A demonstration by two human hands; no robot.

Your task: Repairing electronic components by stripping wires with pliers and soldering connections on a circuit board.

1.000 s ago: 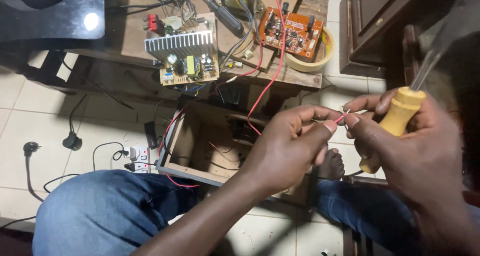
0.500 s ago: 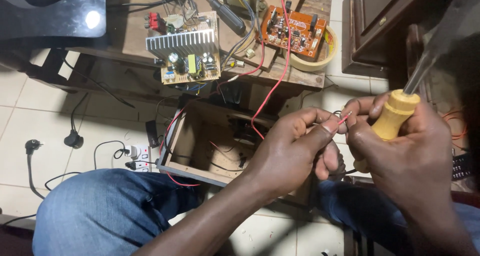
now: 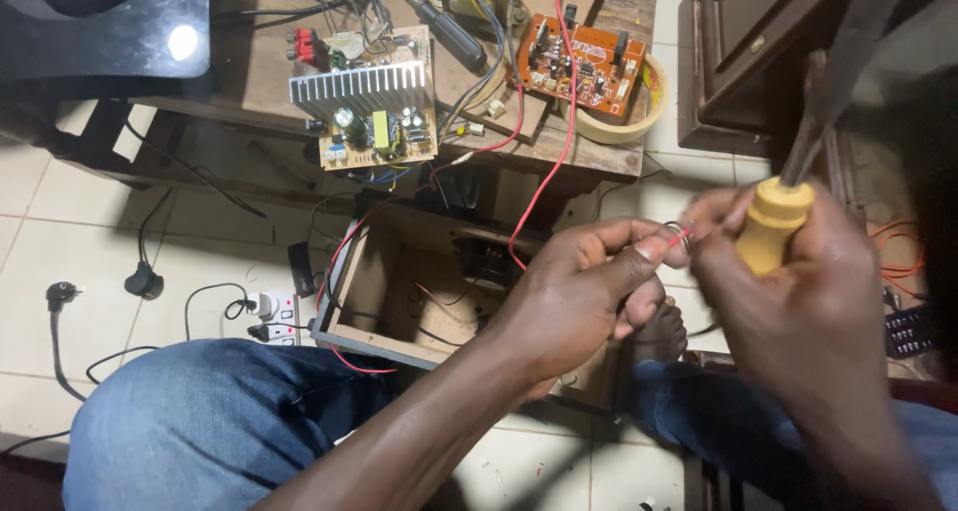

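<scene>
Two hands work a thin red wire (image 3: 682, 238) above an open wooden box (image 3: 399, 291).
The left hand (image 3: 589, 296) pinches the wire's end; the right hand (image 3: 798, 291), touching it, grips a yellow-handled screwdriver (image 3: 773, 222). Beyond the hands lie a green heatsinked circuit board (image 3: 369, 112) and an orange circuit board (image 3: 584, 62).

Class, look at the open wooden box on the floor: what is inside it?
Inside the wooden box run thin red and dark wires, with a dark part at its back wall. The left hand covers its right side, so what lies there cannot be seen.
</scene>
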